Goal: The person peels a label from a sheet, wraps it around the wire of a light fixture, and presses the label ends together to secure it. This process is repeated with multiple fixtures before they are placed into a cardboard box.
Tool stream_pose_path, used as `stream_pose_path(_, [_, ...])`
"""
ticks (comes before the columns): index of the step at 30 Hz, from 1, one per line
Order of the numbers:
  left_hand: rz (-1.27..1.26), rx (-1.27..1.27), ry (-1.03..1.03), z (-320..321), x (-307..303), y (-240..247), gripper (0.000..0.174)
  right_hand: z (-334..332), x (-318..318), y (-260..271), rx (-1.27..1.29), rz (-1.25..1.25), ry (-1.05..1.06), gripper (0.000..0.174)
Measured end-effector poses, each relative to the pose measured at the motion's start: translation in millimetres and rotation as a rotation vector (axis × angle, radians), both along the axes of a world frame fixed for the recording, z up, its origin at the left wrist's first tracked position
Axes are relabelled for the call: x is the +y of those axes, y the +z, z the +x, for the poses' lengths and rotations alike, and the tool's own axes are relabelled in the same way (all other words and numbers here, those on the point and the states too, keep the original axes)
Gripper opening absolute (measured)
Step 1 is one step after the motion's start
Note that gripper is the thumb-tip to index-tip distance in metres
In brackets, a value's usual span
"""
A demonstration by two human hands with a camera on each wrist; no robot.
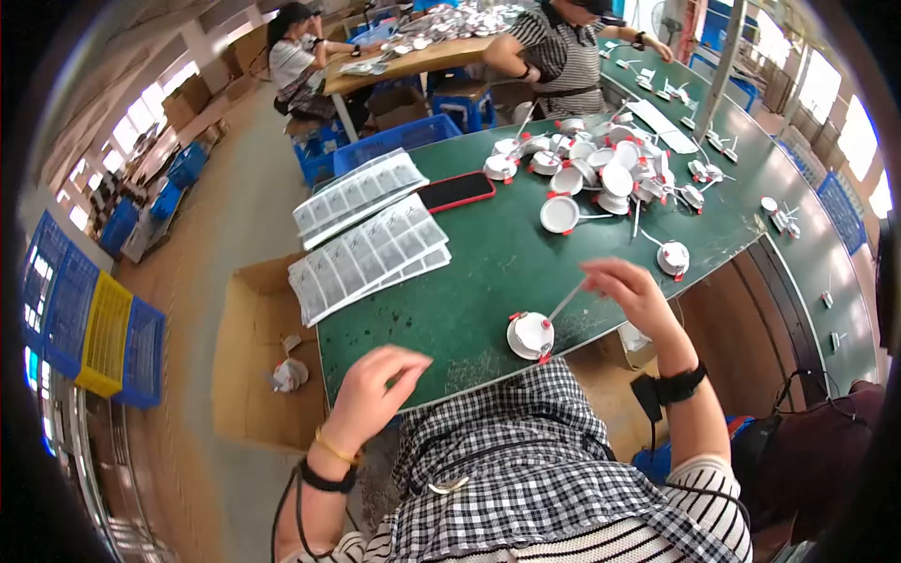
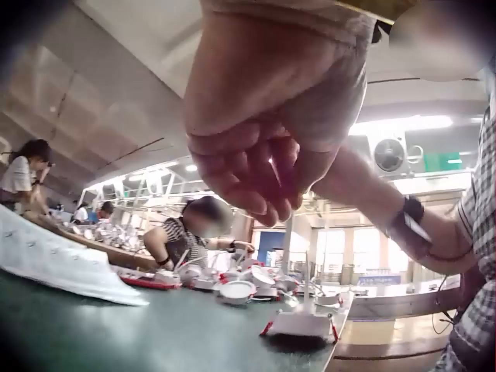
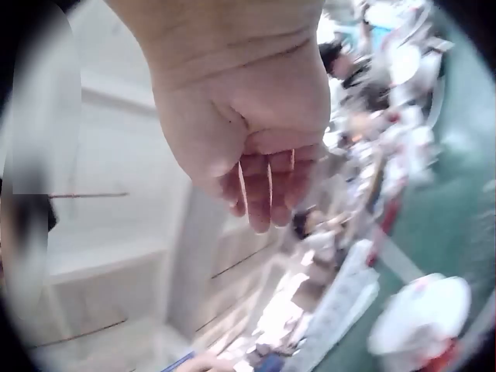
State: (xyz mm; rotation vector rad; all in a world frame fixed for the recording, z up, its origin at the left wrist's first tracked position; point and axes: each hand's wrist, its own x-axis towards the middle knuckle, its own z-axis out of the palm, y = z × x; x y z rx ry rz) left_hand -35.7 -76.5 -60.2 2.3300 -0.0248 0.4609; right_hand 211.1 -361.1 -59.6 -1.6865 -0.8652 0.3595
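A white round downlight (image 1: 531,335) with red clips lies at the near edge of the green table, its white lead sticking up toward the right. Beside that lead hovers my right hand (image 1: 627,289), fingers loosely bent and empty, the fingertips close to the lead's end. My left hand (image 1: 380,389) is raised over the near left corner of the table with relaxed, bent fingers and nothing in its grasp. In the left wrist view the same downlight (image 2: 301,324) sits beyond the left hand (image 2: 263,155).
A pile of downlights (image 1: 610,164) covers the table's far right part. Printed sheets (image 1: 371,253) and a red-edged phone (image 1: 457,191) lie at the left. A single downlight (image 1: 672,258) sits near the right edge. A cardboard box (image 1: 249,375) stands left below. Other people sit beyond.
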Motion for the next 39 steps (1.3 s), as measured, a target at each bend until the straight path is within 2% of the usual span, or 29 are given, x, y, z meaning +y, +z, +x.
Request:
stream_pose_path(2, [-0.038, 0.052, 0.064, -14.7, -0.7, -31.5, 0.009, 14.6, -52.7, -69.1, 0.172, -0.008, -0.227, 0.025])
stream_pose_path(3, [-0.064, 0.055, 0.08, -13.9, -4.8, -44.1, 0.01, 4.1, -63.6, -79.3, 0.252, 0.032, -0.321, 0.026])
stream_pose_path(5, [-0.088, 0.068, 0.012, 5.0, -18.7, -56.9, 0.015, -11.2, -59.3, -91.6, 0.399, 0.092, -0.316, 0.026])
stream_pose_path(7, [0.0, -0.004, -0.135, 37.1, -36.0, -52.3, 0.024, -23.8, -27.8, -69.8, 0.384, -0.077, -0.229, 0.025])
stream_pose_path(9, [0.058, -0.035, -0.212, 70.8, -48.8, -50.6, 0.029, -21.3, 5.0, -67.0, 0.1, 0.051, -0.053, 0.024])
stream_pose_path(11, [0.111, -0.067, -0.266, 91.7, -54.2, -53.5, 0.033, -20.9, 32.7, -60.2, -0.155, -0.01, 0.059, 0.02])
stream_pose_path(13, [0.147, -0.026, -0.362, 100.9, -52.5, -59.2, 0.037, -22.1, 55.7, -58.6, -0.241, -0.003, 0.224, 0.014])
stream_pose_path(17, [0.025, 0.075, -0.312, 76.5, -37.8, -58.7, 0.044, -28.5, 99.3, -58.1, -0.146, 0.058, 0.473, 0.012])
stream_pose_path(21, [0.064, 0.102, -0.081, 52.1, -40.9, -59.7, 0.046, -37.7, 130.7, -60.0, 0.002, 0.113, 0.451, 0.014])
stream_pose_path(24, [0.108, 0.102, 0.009, 47.8, -45.4, -75.9, 0.04, -46.1, 138.7, -54.6, -0.638, 0.274, 0.59, 0.028])
stream_pose_path(25, [0.163, 0.117, 0.042, 48.2, -45.5, -78.8, 0.039, -54.4, 135.3, -46.1, -0.67, 0.181, 0.608, 0.025])
stream_pose_path(26, [0.194, 0.027, 0.033, 49.2, -45.0, -79.5, 0.036, -53.4, 132.4, -45.4, -0.586, 0.169, 0.559, 0.024])
stream_pose_path(27, [0.114, 0.117, -0.015, 52.2, -43.6, -82.9, 0.035, -51.4, 133.1, -39.6, -0.504, 0.155, 0.503, 0.023])
stream_pose_path(30, [0.127, 0.089, 0.009, 50.2, -46.6, -83.3, 0.036, -51.1, 137.6, -16.4, -0.459, 0.159, 0.502, 0.022])
stream_pose_path(32, [0.146, 0.168, 0.015, 50.9, -44.6, -80.4, 0.04, -51.2, 134.6, -19.3, -0.465, 0.177, 0.506, 0.023])
stream_pose_path(35, [0.137, 0.114, 0.06, 49.4, -38.6, -81.1, 0.042, -45.6, 127.4, -22.9, -0.495, 0.234, 0.506, 0.028])
stream_pose_path(37, [0.104, 0.138, 0.028, 44.7, -30.0, -65.2, 0.046, -42.7, 121.3, -12.4, -0.108, 0.146, 0.434, 0.036])
stream_pose_path(39, [0.203, 0.027, -0.008, 41.1, -9.2, -39.5, 0.04, -28.2, 117.3, -20.0, -0.005, 0.166, 0.332, 0.038])
